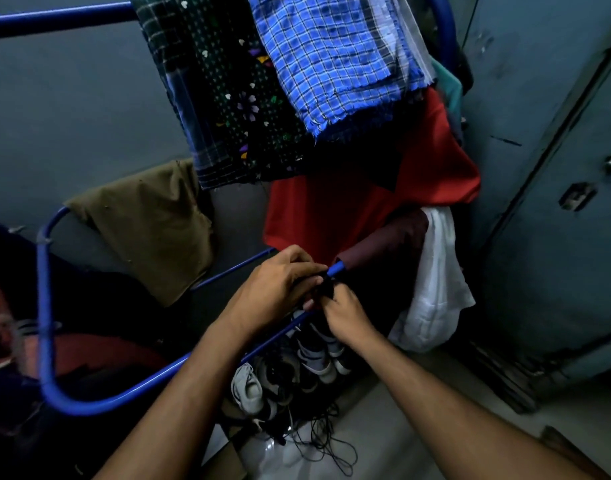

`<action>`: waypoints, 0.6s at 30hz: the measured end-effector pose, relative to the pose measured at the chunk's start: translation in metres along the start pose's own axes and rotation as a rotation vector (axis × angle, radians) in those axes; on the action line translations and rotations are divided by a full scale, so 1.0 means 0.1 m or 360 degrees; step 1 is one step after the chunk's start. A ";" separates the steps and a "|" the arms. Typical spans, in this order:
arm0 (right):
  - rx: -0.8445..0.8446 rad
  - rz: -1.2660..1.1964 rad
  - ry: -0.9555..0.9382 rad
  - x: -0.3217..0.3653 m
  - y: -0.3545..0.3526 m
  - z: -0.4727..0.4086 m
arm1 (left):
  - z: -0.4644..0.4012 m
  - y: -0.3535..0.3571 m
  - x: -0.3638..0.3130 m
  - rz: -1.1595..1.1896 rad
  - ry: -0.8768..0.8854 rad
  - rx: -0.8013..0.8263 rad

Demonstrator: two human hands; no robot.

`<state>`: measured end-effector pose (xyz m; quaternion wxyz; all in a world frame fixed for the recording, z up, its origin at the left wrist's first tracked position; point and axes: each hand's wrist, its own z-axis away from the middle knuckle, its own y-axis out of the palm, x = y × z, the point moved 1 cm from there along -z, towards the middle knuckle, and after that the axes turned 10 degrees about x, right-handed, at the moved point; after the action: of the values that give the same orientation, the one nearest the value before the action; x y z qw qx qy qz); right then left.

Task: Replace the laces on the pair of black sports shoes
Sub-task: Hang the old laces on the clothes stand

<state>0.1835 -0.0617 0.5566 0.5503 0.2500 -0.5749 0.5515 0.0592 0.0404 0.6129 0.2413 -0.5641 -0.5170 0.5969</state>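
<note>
**Both hands working a dark item at the rack rail, above the shoes**

The left hand (279, 282) and the right hand (342, 313) met at the blue rail (234, 271) of a clothes rack. Between them sat a small dark item (326, 289), too shadowed to identify; it may have been a lace or a strip of cloth. The left fingers (307, 282) curled over it from above, and the right fingers, knuckles toward the camera, were closed against its lower edge. Both sets of fingers appeared clamped on it, though the exact pinch was hidden.

Directly below the fingers, on the floor (383, 427), stood a cluster of shoes (317, 362), some pale-soled and some dark. Which of them formed the black pair could not be told. Nearer the camera than the fingers, thin black cords (328, 445) lay tangled on the floor, probably laces. Beyond the fingers hung a red cloth (331, 209), with a white cloth (435, 282) to their right and an olive cloth (148, 223) to their left; a blue checked cloth (331, 53) hung highest.

Judged by appearance, a lace would be light, limp and prone to snagging, so it is best pinched near its stiff tip for threading. A sports shoe would be light and soft in the upper but firm at the sole, and is best steadied at the heel or tongue. The tangle would need drawing out gently, one strand at a time.
</note>
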 end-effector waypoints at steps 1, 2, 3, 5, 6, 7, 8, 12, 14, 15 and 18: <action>0.0035 0.0016 0.0017 -0.03 0.01 0.01 | 0.00 0.00 0.00 0.0002 -0.0006 0.0004; 0.0039 0.0042 0.0021 -0.05 0.01 0.01 | 0.00 0.00 0.00 0.0003 -0.0011 0.0010; 0.0030 0.0081 0.0015 -0.09 0.02 0.01 | 0.00 0.00 -0.01 0.0002 -0.0014 0.0012; 0.0016 0.0133 -0.0006 -0.16 0.04 -0.01 | 0.00 -0.01 -0.01 -0.0006 -0.0008 0.0027; 0.0042 0.0136 -0.0004 -0.19 0.06 -0.02 | 0.00 -0.01 -0.01 -0.0009 -0.0003 0.0038; 0.0078 0.0074 0.0006 -0.19 0.08 -0.03 | 0.00 0.00 -0.01 -0.0010 0.0002 0.0046; 0.0129 -0.0060 0.0042 -0.20 0.10 -0.05 | 0.00 0.00 -0.01 -0.0013 0.0002 0.0055; 0.0355 -0.0894 0.0298 -0.15 0.14 -0.09 | 0.00 -0.01 -0.03 -0.0015 -0.0004 0.0067; 0.0243 -0.0792 0.0240 -0.19 0.13 -0.10 | 0.00 -0.01 -0.03 -0.0011 -0.0003 0.0060; 0.0164 -0.0679 0.0190 -0.24 0.13 -0.09 | 0.00 -0.02 -0.03 -0.0012 -0.0005 0.0060; -0.0008 -0.0299 0.0140 -0.33 0.13 -0.08 | -0.01 -0.02 -0.02 -0.0007 -0.0011 0.0075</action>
<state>0.1833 -0.0615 0.5201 0.6250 0.2770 -0.5256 0.5064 0.0603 0.0393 0.6155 0.2539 -0.5552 -0.5049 0.6102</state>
